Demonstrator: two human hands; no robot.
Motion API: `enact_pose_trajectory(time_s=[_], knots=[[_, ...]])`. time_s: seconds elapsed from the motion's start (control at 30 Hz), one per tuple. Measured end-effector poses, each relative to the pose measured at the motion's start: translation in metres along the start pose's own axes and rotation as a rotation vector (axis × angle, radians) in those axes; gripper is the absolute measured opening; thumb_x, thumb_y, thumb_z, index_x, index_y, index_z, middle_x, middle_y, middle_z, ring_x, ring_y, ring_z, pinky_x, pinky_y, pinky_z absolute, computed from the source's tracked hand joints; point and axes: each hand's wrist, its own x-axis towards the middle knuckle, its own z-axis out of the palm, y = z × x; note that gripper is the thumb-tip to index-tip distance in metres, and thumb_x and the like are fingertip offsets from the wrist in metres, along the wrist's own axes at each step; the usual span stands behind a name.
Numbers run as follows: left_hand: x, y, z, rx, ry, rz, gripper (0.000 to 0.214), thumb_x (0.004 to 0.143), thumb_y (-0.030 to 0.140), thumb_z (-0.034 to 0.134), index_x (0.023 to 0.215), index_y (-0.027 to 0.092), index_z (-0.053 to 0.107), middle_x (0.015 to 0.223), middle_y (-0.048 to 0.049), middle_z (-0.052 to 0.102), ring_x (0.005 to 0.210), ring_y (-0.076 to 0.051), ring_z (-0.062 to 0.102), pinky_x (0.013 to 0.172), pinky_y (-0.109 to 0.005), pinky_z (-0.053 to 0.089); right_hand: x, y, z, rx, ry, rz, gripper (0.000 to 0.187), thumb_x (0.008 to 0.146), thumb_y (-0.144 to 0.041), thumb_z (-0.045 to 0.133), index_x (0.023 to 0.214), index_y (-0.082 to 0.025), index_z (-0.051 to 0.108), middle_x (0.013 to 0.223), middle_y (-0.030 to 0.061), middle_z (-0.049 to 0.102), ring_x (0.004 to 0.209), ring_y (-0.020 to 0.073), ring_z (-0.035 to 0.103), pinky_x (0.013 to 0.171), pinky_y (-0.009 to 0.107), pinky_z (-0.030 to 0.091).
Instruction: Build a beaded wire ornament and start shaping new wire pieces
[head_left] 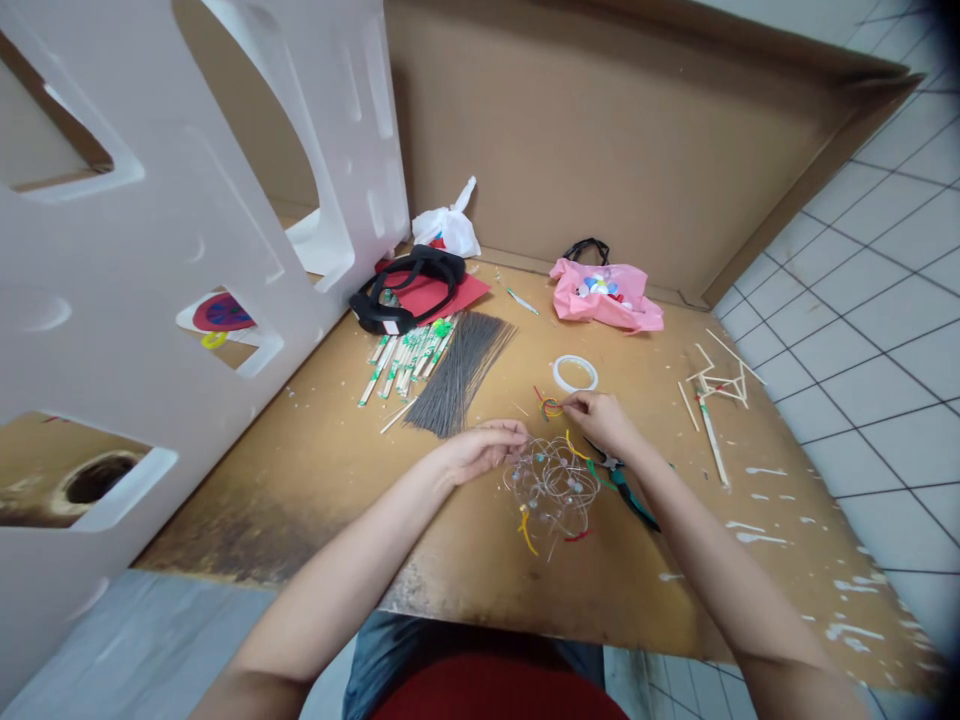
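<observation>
Cardboard desk (337,470) bears a wire frame (551,487); the left grip (484,447) clasps its far-left edge, while the right grip (600,415), just beyond, pinches coloured ties (551,407) beside it.

The scene is viewed from head height, forward and downward, close above the flat brown cardboard sheet (300,470).

The pliers (637,500) sit mostly under the right hand (604,420) (just green handles peeking out), and stuff in the pink bag (609,300) is too tiny to tell.
</observation>
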Motion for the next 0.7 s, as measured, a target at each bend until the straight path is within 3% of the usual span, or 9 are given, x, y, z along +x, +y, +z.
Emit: enact_pose_trajectory(time_s=[0.43, 0.7], knots=[[0.004, -0.002, -0.003, 0.024, 0.071, 0.022, 0.016, 0.064, 0.022, 0.069, 0.064, 0.010, 0.058, 0.059, -0.0006, 0.056, 0.056, -0.007, 0.050, 0.055, -0.020, 0.036, -0.009, 0.013, -0.001, -0.099, -0.016, 0.075, 0.024, 0.081, -0.033, 0.049, 0.085, -0.023, 0.070, 0.083, 0.0033, 0.072, 0.072, 0.0168, 0.062, 0.062, 0.024, 0.040], [0.010, -0.006, -0.007, -0.006, 0.220, 0.040, 0.021, 0.058, 0.023, 0.075, 0.065, 0.011, 0.060, 0.061, 0.0008, 0.058, 0.057, -0.006, 0.052, 0.057, -0.018, 0.037, -0.009, 0.019, -0.005, -0.158, 0.040, 0.232, 0.019, 0.074, -0.031, 0.054, 0.083, -0.021, 0.067, 0.078, 0.0048, 0.069, 0.070, 0.0200, 0.062, 0.058, 0.025, 0.038]])
